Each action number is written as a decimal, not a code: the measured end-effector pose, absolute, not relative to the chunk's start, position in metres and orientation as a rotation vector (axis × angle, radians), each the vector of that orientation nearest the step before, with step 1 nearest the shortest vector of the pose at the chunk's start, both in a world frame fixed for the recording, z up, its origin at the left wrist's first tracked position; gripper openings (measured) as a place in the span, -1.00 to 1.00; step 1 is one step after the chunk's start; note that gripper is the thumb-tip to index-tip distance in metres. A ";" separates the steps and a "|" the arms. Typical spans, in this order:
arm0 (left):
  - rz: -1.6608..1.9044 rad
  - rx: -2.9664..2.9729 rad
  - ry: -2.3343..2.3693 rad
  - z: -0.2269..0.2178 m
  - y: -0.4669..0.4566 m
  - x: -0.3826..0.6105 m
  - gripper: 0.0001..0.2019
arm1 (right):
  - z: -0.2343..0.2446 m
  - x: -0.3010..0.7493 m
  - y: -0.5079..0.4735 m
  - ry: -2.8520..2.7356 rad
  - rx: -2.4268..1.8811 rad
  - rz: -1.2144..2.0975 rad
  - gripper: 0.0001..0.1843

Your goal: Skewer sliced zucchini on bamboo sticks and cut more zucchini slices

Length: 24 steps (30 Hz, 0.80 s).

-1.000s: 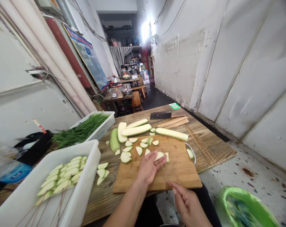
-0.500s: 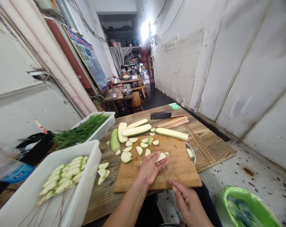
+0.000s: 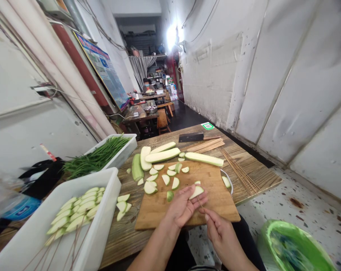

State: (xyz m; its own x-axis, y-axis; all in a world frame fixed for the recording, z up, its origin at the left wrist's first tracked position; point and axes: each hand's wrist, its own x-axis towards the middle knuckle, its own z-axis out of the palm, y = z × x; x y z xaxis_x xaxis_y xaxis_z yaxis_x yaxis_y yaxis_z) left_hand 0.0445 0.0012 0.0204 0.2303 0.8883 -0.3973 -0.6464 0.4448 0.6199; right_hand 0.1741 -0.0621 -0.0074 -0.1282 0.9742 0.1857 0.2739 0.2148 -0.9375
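Observation:
My left hand (image 3: 184,203) is closed around a half-round zucchini slice (image 3: 197,192), held over the wooden cutting board (image 3: 215,210). A thin wooden skewer (image 3: 199,201) meets the slice; its tip is hidden. The fingers of my right hand (image 3: 219,226) pinch that skewer lower down, near the board's front edge. Several loose zucchini slices (image 3: 166,179) lie on the board's left half. Behind the board rest long zucchini halves (image 3: 163,155) and a green zucchini piece (image 3: 137,167). Skewered slices (image 3: 77,207) fill part of a white bin (image 3: 110,195) at the left.
A cleaver (image 3: 191,137) lies at the table's far side, beside bundled skewers (image 3: 206,146) and loose skewers (image 3: 239,171). Green chives (image 3: 99,156) fill another white tub (image 3: 128,146). On the floor at right stands a green-lined bin (image 3: 297,244). Tables and benches (image 3: 162,119) stand farther back.
Both hands have come closer together, with my left hand and its slice shifting slightly right and down. Less skewer shows between them, and a slice left of my hand has come into view.

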 end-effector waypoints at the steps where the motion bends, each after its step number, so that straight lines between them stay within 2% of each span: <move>1: 1.093 0.355 0.786 0.020 0.000 0.045 -0.89 | -0.007 0.174 -0.061 -1.597 -1.212 0.969 -0.56; 8: 0.997 0.421 0.774 0.014 -0.007 0.055 -0.85 | -0.011 0.172 -0.047 -1.584 -1.185 1.005 -0.64; 12: 1.142 0.424 0.818 0.018 -0.003 0.050 -0.84 | -0.014 0.175 -0.048 -1.564 -1.163 1.124 -0.67; 17: 1.103 0.410 0.773 0.014 -0.011 0.057 -0.84 | -0.010 0.179 -0.051 -1.627 -1.196 0.981 -0.67; 21: 1.012 0.591 0.814 0.011 -0.017 0.068 -0.72 | -0.008 0.183 -0.044 -1.592 -1.200 0.964 -0.66; 24: 1.137 0.989 1.134 0.017 0.005 0.049 -0.62 | -0.011 0.189 -0.040 -1.570 -1.267 0.916 -0.67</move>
